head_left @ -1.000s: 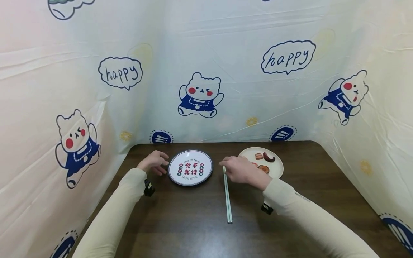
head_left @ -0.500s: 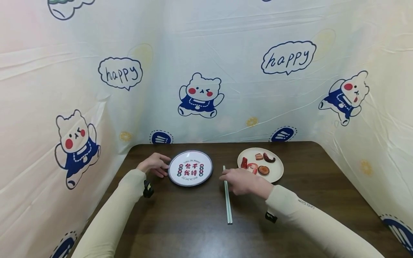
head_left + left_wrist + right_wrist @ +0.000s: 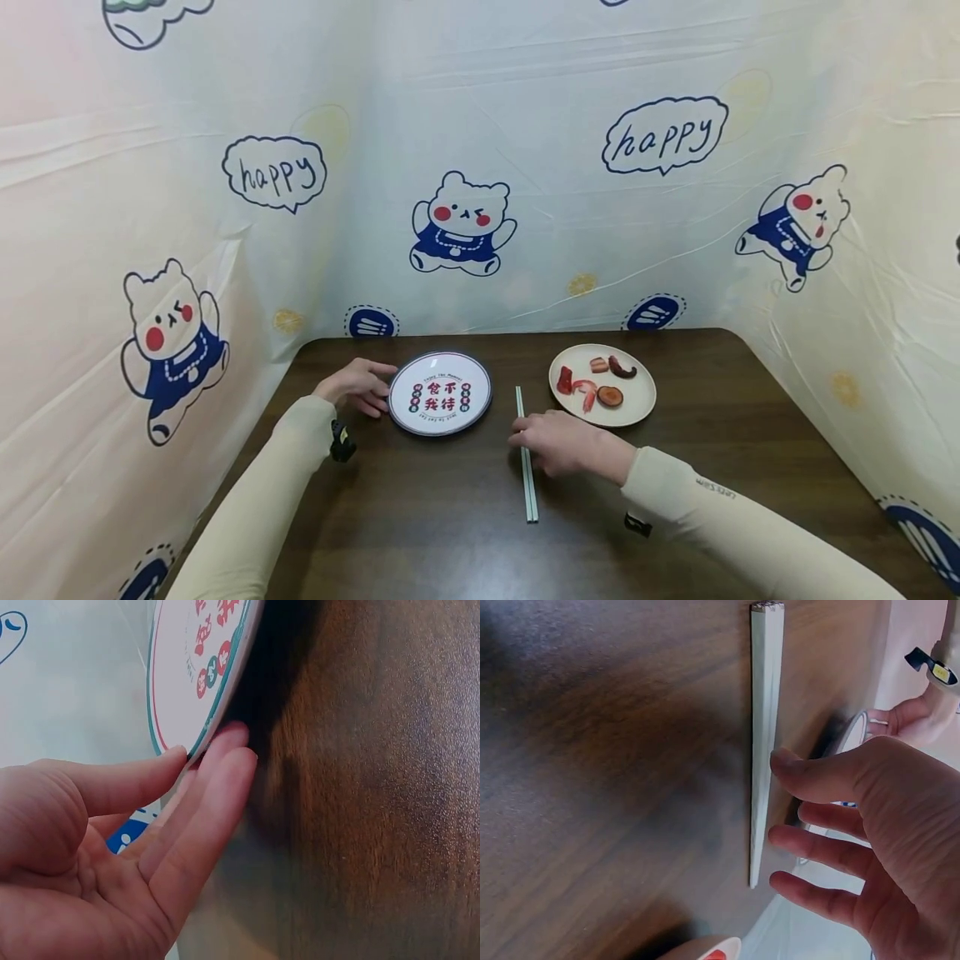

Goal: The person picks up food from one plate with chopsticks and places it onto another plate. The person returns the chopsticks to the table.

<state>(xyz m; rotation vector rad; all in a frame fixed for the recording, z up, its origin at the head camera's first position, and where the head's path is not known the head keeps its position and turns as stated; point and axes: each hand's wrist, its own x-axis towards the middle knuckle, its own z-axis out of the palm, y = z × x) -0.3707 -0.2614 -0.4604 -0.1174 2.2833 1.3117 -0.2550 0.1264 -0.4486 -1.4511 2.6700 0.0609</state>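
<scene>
Drawn nearer along slim, straight chopsticks [image 3: 764, 727], the right hand [image 3: 562, 443] spreads loosely, empty; the left hand [image 3: 356, 387] pinches a glossy, round plate [image 3: 441, 421]

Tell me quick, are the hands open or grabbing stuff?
Left hand: pinching the edge of the lettered plate.
Right hand: open, holding nothing, by the chopsticks.

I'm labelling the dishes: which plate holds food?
The cream plate, farther right: food pieces lie on it. The lettered plate at the left hand shows only print.

High head view, close wrist views
</scene>
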